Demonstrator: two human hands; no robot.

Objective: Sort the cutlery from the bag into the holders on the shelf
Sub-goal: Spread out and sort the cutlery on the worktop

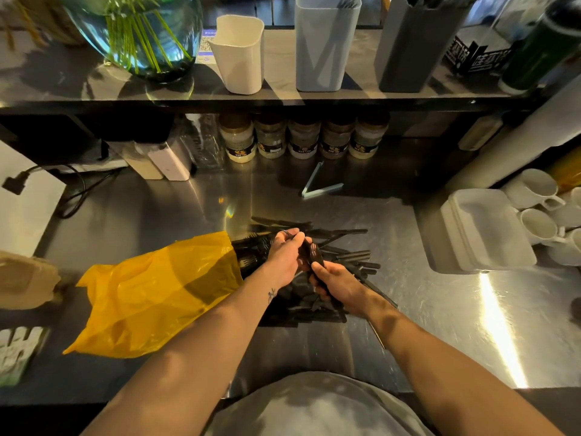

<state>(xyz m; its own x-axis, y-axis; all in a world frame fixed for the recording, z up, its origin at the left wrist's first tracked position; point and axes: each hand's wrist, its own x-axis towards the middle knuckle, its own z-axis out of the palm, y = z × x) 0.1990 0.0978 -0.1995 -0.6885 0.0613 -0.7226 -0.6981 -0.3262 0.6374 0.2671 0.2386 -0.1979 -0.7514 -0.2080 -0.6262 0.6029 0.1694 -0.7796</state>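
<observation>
Gathering up a handful is where this is at, I reckon. Both hands are curled round one small bundle of black plastic cutlery [314,254]: the left hand [287,258] has its fingers wrapped over the far end, and the right hand [334,283] grips the near end. I can't tell whether that bundle is forks, knives or a mix.

The rest of the cutlery pile [352,256] is spread on the steel desk [424,309] right under and just beyond the hands. The yellow bag [151,294] lies slumped to the left of the left hand, with a few forks [251,262] at its mouth.

Up past the hands on the shelf [63,80] are three holders: a cream holder [240,55], a light grey holder [323,48] and a dark grey holder [412,48]. The two grey ones already have something dark in them.

What could go wrong, as I see it:
- Everything is the same black, so a stray piece could ride along in the bundle and end up in the wrong holder.
- Thin plastic handles held in a bunch could fan out and slip on the reach up.
- The cream holder looks light, so bumping it might tip it.
- The glass vase [141,33] sits left of the holders, so a wide left-hand swing could hit it.
</observation>
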